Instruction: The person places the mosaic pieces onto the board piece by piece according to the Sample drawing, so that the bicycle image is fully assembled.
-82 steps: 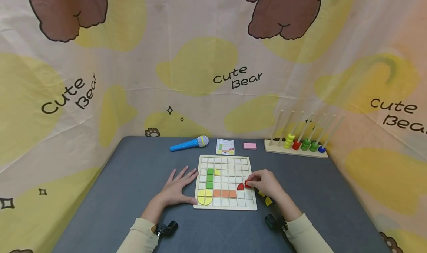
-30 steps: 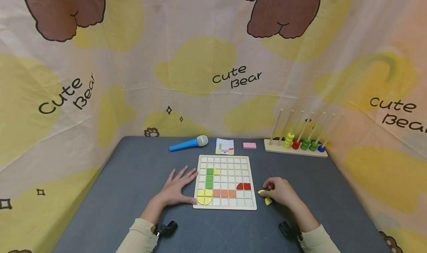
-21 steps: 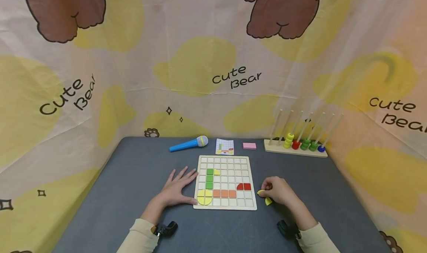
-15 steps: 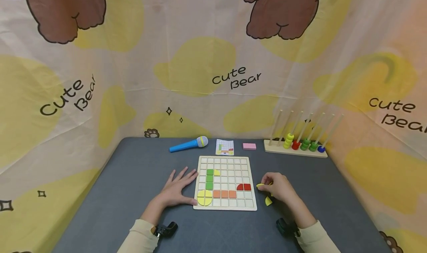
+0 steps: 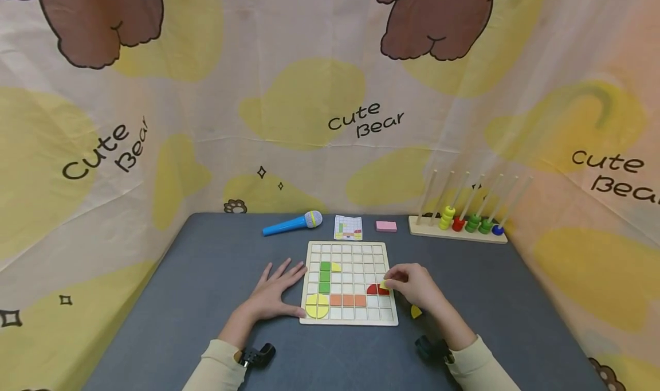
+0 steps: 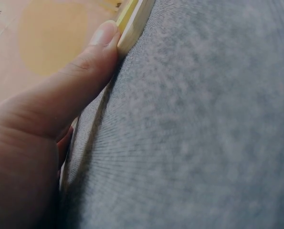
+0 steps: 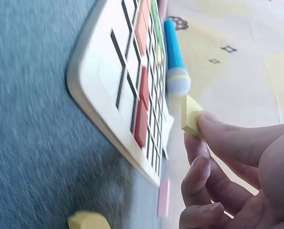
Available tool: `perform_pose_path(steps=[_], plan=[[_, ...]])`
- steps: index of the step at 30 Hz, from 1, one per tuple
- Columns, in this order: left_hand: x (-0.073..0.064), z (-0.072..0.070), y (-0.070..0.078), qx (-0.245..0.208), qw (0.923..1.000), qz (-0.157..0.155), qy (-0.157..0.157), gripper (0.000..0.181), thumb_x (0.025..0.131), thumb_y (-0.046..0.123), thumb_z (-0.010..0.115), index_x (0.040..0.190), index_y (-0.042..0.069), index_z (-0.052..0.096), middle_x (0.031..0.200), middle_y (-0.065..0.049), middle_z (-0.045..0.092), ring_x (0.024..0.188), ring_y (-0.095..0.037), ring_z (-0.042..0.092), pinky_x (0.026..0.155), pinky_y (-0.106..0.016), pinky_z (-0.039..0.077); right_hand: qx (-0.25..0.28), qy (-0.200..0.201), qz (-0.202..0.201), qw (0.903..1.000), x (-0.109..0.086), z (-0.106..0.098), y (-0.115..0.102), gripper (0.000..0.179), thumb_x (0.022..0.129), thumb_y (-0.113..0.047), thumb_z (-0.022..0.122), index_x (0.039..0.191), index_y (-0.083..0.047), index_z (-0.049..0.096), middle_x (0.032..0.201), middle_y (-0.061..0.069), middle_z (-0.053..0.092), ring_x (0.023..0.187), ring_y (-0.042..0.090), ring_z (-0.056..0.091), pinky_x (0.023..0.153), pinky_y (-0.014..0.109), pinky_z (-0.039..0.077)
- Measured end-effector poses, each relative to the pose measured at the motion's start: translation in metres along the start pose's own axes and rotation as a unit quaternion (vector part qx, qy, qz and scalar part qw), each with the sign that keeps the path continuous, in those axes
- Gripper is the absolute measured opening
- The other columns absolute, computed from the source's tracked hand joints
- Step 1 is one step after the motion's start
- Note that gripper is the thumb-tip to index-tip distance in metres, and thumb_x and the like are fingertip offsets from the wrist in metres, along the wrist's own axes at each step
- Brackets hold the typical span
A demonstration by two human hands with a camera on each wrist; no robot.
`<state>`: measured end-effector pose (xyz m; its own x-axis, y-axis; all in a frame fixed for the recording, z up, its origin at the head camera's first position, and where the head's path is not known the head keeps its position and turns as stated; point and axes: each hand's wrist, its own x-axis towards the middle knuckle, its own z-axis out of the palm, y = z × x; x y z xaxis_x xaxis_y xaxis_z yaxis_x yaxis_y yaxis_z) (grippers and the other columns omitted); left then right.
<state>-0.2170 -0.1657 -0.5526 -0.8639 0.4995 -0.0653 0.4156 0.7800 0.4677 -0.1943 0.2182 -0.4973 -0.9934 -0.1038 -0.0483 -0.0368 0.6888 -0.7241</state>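
A white gridded board [image 5: 354, 313] lies on the dark table, with green, orange, red and yellow pieces set in its squares. My left hand [image 5: 271, 294] is spread at the board's left side, thumb and fingertips touching its edge; the left wrist view shows the thumb [image 6: 91, 64] against the rim. My right hand [image 5: 416, 285] pinches a small yellow piece [image 7: 190, 116] between thumb and finger, held over the board's right edge close to the two red pieces [image 7: 141, 121]. A second yellow piece [image 5: 415, 311] lies on the table under the right forearm.
Behind the board lie a blue toy microphone [image 5: 291, 223], a small printed pattern card [image 5: 348, 228] and a pink block [image 5: 386, 226]. A wooden peg stand [image 5: 458, 230] with coloured beads stands at the back right. A printed cloth [image 5: 289, 104] hangs behind the table.
My right hand set a red piece beside the other red one, went to the table on the right, picked up a yellow piece and brought it left over the board. The left hand stayed put.
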Motion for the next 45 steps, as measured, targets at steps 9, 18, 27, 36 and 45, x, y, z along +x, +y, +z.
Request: perform_pose_path(steps=[9, 18, 27, 36, 45], plan=[[0.000, 0.000, 0.000, 0.002, 1.0000, -0.002, 0.000, 0.113, 0.069, 0.084, 0.068, 0.161, 0.033, 0.026, 0.168, 0.010, 0.022, 0.158, -0.027, 0.005, 0.123, -0.062, -0.007, 0.008, -0.022, -0.002, 0.9997, -0.002, 0.016, -0.008, 0.007, 0.084, -0.015, 0.083, 0.085, -0.016, 0.076, 0.074, -0.004, 0.065, 0.071, 0.015, 0.054, 0.059, 0.026, 0.046], [0.000, -0.002, 0.001, 0.003, 1.0000, -0.001, -0.001, 0.114, 0.069, 0.083, 0.068, 0.161, 0.032, 0.026, 0.168, 0.010, 0.021, 0.158, -0.028, 0.005, 0.123, -0.062, -0.007, -0.005, -0.053, -0.044, 0.9976, -0.003, 0.026, -0.006, 0.010, 0.083, -0.015, 0.083, 0.078, -0.018, 0.076, 0.073, -0.006, 0.065, 0.068, 0.013, 0.054, 0.058, 0.024, 0.045], [0.002, -0.001, 0.001, 0.002, 1.0000, 0.003, 0.004, 0.113, 0.069, 0.084, 0.068, 0.161, 0.033, 0.027, 0.168, 0.010, 0.023, 0.158, -0.028, 0.006, 0.123, -0.062, -0.006, -0.052, -0.050, -0.040, 0.9966, -0.004, 0.033, -0.006, 0.010, 0.083, -0.019, 0.084, 0.078, -0.022, 0.077, 0.072, -0.010, 0.065, 0.070, 0.013, 0.053, 0.063, 0.028, 0.046], [0.002, -0.002, 0.001, 0.001, 1.0000, 0.001, 0.004, 0.114, 0.069, 0.083, 0.069, 0.161, 0.031, 0.027, 0.168, 0.009, 0.022, 0.158, -0.028, 0.006, 0.123, -0.061, -0.006, -0.055, -0.042, -0.041, 0.9968, -0.003, 0.034, -0.007, 0.014, 0.079, -0.017, 0.087, 0.076, -0.021, 0.074, 0.070, -0.010, 0.063, 0.068, 0.012, 0.053, 0.061, 0.027, 0.044], [0.000, -0.002, 0.003, 0.006, 1.0000, 0.003, 0.005, 0.114, 0.069, 0.083, 0.070, 0.161, 0.030, 0.028, 0.167, 0.009, 0.024, 0.158, -0.029, 0.007, 0.123, -0.063, -0.005, -0.042, -0.020, -0.010, 0.9989, -0.007, 0.024, -0.010, 0.016, 0.077, -0.017, 0.089, 0.081, -0.017, 0.073, 0.070, -0.005, 0.060, 0.068, 0.014, 0.052, 0.059, 0.027, 0.043]])
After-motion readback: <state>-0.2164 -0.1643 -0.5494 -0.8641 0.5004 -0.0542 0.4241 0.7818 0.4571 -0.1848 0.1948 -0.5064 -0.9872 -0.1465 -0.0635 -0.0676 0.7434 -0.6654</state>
